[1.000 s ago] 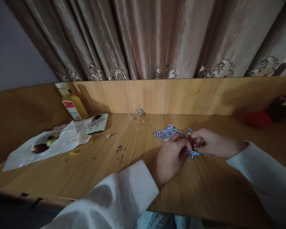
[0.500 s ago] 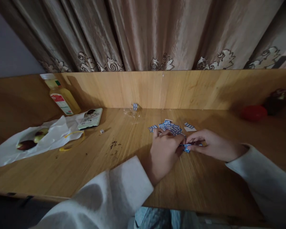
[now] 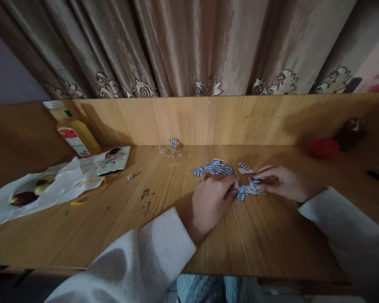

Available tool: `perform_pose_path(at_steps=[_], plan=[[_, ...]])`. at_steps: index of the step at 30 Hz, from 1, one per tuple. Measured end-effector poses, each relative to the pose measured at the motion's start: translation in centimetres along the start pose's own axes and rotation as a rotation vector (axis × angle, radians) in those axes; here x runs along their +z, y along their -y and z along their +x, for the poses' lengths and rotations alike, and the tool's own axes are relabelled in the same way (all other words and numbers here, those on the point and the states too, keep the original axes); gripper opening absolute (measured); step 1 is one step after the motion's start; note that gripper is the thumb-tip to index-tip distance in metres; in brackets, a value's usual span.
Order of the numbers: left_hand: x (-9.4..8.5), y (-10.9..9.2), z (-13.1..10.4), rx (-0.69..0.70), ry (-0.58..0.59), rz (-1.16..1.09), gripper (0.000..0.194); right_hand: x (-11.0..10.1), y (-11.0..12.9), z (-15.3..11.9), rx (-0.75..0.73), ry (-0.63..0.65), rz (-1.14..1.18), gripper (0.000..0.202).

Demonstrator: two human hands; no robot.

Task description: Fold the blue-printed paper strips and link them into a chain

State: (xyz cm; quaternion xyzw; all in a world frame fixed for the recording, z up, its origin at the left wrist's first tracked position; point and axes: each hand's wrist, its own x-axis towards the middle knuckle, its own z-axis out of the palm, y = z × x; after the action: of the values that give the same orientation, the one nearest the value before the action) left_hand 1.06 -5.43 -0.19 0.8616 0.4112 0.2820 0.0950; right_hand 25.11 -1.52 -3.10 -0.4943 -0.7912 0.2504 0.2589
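A heap of small blue-and-white card pieces (image 3: 219,168) lies on the wooden desk just beyond my left hand. Between both hands is a looser cluster of similar pieces (image 3: 250,188), some with the plain pale side up. My left hand (image 3: 211,203) is closed, its thumb and forefinger pinched at the left edge of that cluster on a card piece; its other fingers curl under, partly hidden. My right hand (image 3: 282,182) pinches a blue-edged card piece at the cluster's right side. A striped piece and a pale piece (image 3: 245,170) lie just behind the cluster.
Left on the desk (image 3: 113,235) are a bottle of yellow liquid (image 3: 77,134), fruit (image 3: 25,198) on white paper, a patterned flat case (image 3: 114,160), a yellow band (image 3: 88,198) and a small die (image 3: 129,176). A red round object (image 3: 324,148) sits far right, below curtains (image 3: 189,46).
My hands have drawn apart a little, and more of the card pieces between them shows, with pale sides visible. The view has shifted slightly, moving the desk items left.
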Motion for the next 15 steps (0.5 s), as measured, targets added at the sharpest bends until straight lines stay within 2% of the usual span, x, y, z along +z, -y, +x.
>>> perform_pose_path(at_steps=[4,7,11,15], plan=[[0.0,0.1,0.1,0.009,0.019,-0.014,0.008,-0.4,0.3,-0.2,0.115,0.063,0.095,0.028],[0.3,0.5,0.1,0.008,0.022,-0.109,0.008,-0.9,0.2,-0.4,0.116,0.011,0.083,0.029],[1.0,0.7,0.2,-0.016,0.039,-0.411,0.004,-1.5,1.0,-0.4,0.084,-0.090,0.144,0.027],[1.3,0.3,0.6,-0.007,0.050,-0.748,0.006,-0.9,3.4,-0.4,0.078,-0.195,0.322,0.030]])
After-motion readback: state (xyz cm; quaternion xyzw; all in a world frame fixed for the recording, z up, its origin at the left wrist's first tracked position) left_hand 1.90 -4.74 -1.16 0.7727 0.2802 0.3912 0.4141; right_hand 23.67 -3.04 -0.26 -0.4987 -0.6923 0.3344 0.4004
